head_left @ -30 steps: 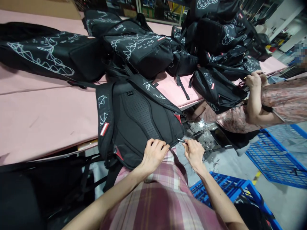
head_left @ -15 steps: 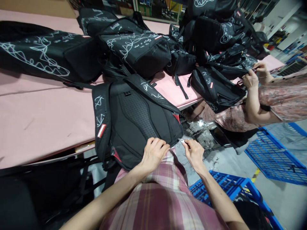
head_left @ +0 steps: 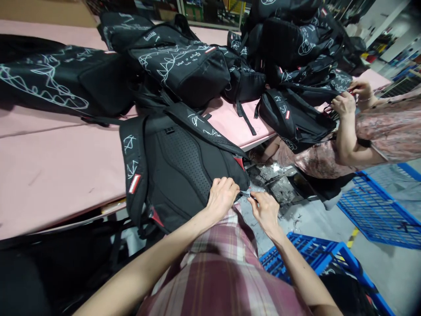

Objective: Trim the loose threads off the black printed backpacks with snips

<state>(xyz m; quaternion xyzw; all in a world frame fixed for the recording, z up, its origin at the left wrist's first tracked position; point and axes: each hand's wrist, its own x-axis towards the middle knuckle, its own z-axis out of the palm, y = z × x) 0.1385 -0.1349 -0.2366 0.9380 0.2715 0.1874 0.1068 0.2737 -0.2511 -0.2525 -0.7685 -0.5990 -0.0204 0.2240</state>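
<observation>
A black backpack [head_left: 184,162] lies with its padded back panel up, partly on the pink table and partly over my lap. White line drawings and a red-and-white label mark its straps. My left hand [head_left: 223,197] is closed on the backpack's near bottom edge, fingers curled over the fabric. Just right of it, my right hand [head_left: 265,211] grips small thread snips [head_left: 245,193] between thumb and fingers. Their metal tip points left, close to my left fingertips at the backpack's edge. Whether the blades touch a thread is too small to tell.
Several black backpacks [head_left: 184,66] are piled along the pink table [head_left: 49,175]. At the right, a co-worker's hands [head_left: 345,104] handle another backpack [head_left: 292,114]. Blue plastic crates [head_left: 378,210] stand on the floor to the right. Black bags [head_left: 66,263] hang below the table at left.
My left hand has slid right along the backpack's edge toward the snips. The snips' tip has shifted slightly left, so both hands are closer together. The view has shifted a little.
</observation>
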